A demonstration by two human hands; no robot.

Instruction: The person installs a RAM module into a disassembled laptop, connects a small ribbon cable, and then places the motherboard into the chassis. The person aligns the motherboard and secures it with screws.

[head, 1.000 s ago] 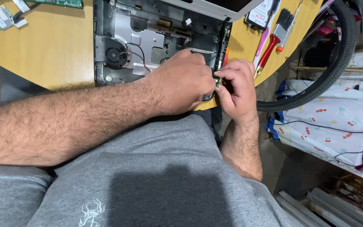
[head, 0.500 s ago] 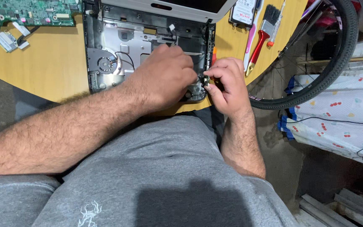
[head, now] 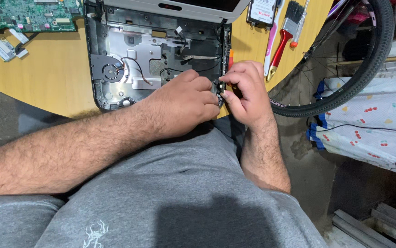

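Both hands meet at the laptop base's [head: 156,55] front-right corner, by the desk [head: 46,78] edge. Left hand [head: 184,108] and right hand [head: 246,92] each pinch a small dark part [head: 218,92], prob. to steady it. Fan [head: 110,71] sits exposed; brush [head: 283,36] lies near the right edge.

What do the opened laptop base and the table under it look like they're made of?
The laptop base looks like dark matte plastic, judging by its dull moulded walls, with a pale bare-metal plate inside that gives a soft sheen. The table looks like wood or wood laminate: tan, smooth, faint grain. I cannot tell which.
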